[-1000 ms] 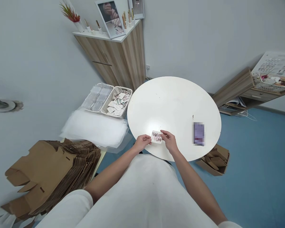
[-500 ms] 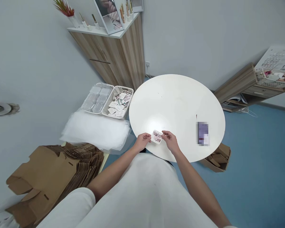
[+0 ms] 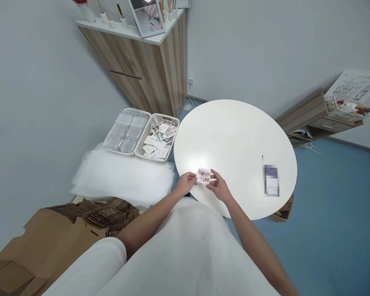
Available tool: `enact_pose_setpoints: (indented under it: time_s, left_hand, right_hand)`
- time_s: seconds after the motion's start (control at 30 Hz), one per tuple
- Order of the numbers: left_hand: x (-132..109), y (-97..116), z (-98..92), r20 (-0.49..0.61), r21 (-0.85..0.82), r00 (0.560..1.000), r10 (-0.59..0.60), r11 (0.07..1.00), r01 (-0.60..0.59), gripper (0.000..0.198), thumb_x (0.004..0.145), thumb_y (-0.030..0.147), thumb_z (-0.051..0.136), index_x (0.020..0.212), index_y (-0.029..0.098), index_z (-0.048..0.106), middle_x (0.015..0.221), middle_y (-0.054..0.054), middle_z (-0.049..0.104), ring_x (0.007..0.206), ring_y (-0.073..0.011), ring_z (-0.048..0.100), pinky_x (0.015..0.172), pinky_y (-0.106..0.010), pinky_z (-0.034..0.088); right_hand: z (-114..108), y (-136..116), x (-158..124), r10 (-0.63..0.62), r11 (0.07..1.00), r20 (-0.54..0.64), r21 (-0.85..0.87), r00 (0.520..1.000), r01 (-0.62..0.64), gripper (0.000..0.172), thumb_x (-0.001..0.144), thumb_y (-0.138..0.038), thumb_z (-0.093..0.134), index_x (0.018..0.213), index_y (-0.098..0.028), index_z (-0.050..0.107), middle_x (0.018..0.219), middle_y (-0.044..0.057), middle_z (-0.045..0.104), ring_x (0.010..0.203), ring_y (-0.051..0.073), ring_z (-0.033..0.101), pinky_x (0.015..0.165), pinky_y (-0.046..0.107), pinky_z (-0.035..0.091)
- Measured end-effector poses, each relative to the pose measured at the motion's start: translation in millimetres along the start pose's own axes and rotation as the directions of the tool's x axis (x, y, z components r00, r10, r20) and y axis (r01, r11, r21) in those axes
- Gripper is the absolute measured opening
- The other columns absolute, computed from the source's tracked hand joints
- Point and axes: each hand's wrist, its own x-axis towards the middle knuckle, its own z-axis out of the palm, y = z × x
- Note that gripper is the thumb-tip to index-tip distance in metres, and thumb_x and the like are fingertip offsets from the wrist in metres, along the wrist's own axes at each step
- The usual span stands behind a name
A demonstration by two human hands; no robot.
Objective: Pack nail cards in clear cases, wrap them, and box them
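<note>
A small white card of press-on nails (image 3: pixel 203 175), with rows of pinkish nails, is held up over the near edge of the round white table (image 3: pixel 234 139). My left hand (image 3: pixel 186 183) pinches its left edge between thumb and fingers. At the right edge is my right hand (image 3: pixel 219 187), index finger near the top corner and thumb near the lower corner, the fingers curved around that side. Whether a clear case covers the card is too small to tell.
Left of the table are a white basket (image 3: pixel 141 144) of printed cards and another of clear plastic boxes (image 3: pixel 126 130). White sheets (image 3: pixel 123 176) and folded brown cardboard (image 3: pixel 52 242) lie nearer. A pixelated purple item (image 3: pixel 271 181) is on the table's right; a wooden cabinet (image 3: pixel 135 65) stands behind.
My view has shifted a little. The card sits flatter and more level, and my right thumb and index finger have spread farther apart along its right edge. The left hand keeps its pinch.
</note>
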Motion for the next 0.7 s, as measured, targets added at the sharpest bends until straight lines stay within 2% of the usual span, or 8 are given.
enact_pose_setpoints:
  time_s: [0.13,0.2,0.3,0.43,0.7]
  left_hand:
    - [6.6,-5.3,-12.1,0.038,0.067,0.999,0.021,0.997,-0.023,0.038,0.073,0.025,0.055,0.109,0.016,0.049,0.063,0.001,0.059,0.061,-0.0122,0.057,0.062,-0.025,0.044]
    - [7.8,-6.0,-17.1,0.072,0.102,0.997,0.042,0.994,-0.050,0.043,0.075,0.027,0.052,0.116,0.016,0.046,0.066,0.001,0.059,0.060,-0.0112,0.055,0.061,-0.024,0.043]
    - [8.0,-3.6,-23.8,0.124,0.149,0.989,0.086,0.983,-0.104,0.045,0.075,0.028,0.053,0.118,0.018,0.047,0.073,0.000,0.058,0.061,-0.0102,0.054,0.063,-0.025,0.044]
    - [9.5,1.3,-30.0,0.155,0.211,0.983,0.096,0.969,-0.128,0.055,0.066,0.026,0.064,0.119,0.020,0.048,0.078,0.000,0.056,0.068,-0.0115,0.057,0.072,-0.027,0.044]
    - [18.9,2.7,-33.9,0.057,0.303,0.992,0.109,0.945,-0.121,0.053,0.067,0.026,0.063,0.117,0.022,0.048,0.078,0.001,0.057,0.066,-0.0122,0.056,0.068,-0.027,0.046]
  right_hand:
    - [11.3,1.4,6.0,0.007,0.993,-0.037,-0.117,0.999,-0.012,0.070,0.065,-0.024,0.061,0.130,-0.028,0.034,0.093,0.000,0.052,0.063,0.009,0.053,0.068,0.031,0.047]
    - [14.4,0.4,7.1,0.031,0.988,-0.034,-0.150,0.999,-0.036,0.071,0.066,-0.024,0.060,0.131,-0.028,0.032,0.089,-0.001,0.052,0.063,0.009,0.052,0.066,0.030,0.047]
    - [17.0,-2.0,8.2,0.048,0.984,-0.029,-0.169,0.998,-0.052,0.072,0.067,-0.025,0.060,0.132,-0.027,0.031,0.083,-0.002,0.052,0.061,0.010,0.051,0.064,0.028,0.046]
    - [19.8,-3.6,13.1,0.033,0.982,-0.014,-0.184,0.999,-0.035,0.071,0.068,-0.025,0.060,0.132,-0.027,0.031,0.079,-0.003,0.054,0.061,0.010,0.051,0.064,0.029,0.046]
    - [24.7,-6.2,31.3,0.002,0.964,0.053,-0.265,0.999,0.013,0.075,0.069,-0.021,0.057,0.135,-0.030,0.023,0.091,-0.001,0.055,0.064,0.010,0.052,0.068,0.030,0.045]
